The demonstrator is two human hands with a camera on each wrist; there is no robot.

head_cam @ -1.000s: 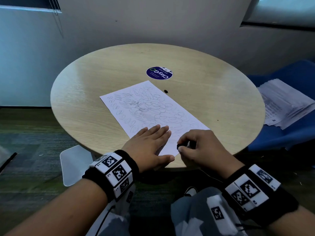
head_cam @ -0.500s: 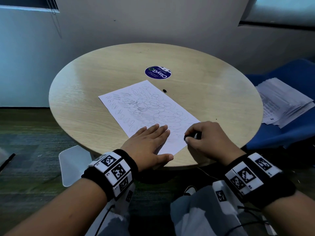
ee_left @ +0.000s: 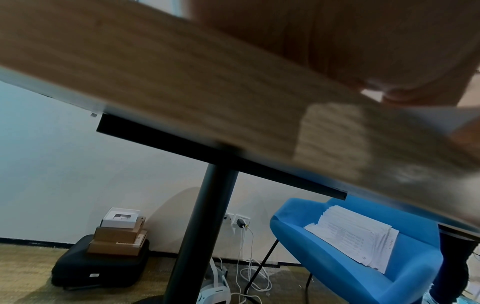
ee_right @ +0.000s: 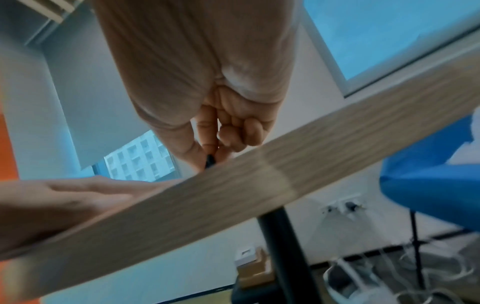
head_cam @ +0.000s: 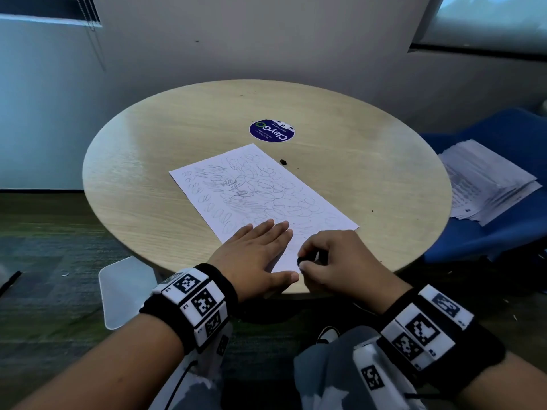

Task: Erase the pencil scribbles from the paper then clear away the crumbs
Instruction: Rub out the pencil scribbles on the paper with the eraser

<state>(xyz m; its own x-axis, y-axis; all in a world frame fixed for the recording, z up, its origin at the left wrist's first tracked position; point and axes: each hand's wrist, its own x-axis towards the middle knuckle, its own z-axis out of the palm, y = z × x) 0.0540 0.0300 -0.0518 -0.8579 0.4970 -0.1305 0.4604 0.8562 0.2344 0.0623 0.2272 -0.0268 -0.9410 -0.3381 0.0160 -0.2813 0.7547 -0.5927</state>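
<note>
Head view: a sheet of paper (head_cam: 260,196), covered in pencil scribbles (head_cam: 251,187), lies at an angle on a round wooden desk (head_cam: 148,184), its near end at the desk's near edge. The left hand (head_cam: 254,255) lies flat on the near left part of the paper, fingers straight and together, thumb stretched along the desk edge. Just to its right, the right hand (head_cam: 334,258) is curled, thumb and forefinger pinching a small dark eraser (head_cam: 302,259) against the near end of the sheet. Both wrists carry black bands with black-and-white markers.

A round blue sticker (head_cam: 271,130) sits on the desk beyond the far corner of the paper, and a small dark bit (head_cam: 283,161) rests on the wood just right of that corner. To the right, off the desk, a stack of printed papers (head_cam: 485,182) lies on a blue chair (head_cam: 488,241).

Right wrist view, from below the desk edge: the fingertips (ee_right: 205,147) close on the dark eraser where it meets the desk top, with the flat left hand beside it. Left wrist view: mostly the desk's blurred edge, its black pedestal (ee_left: 200,236), and boxes (ee_left: 118,236) stacked on the floor by the wall.
</note>
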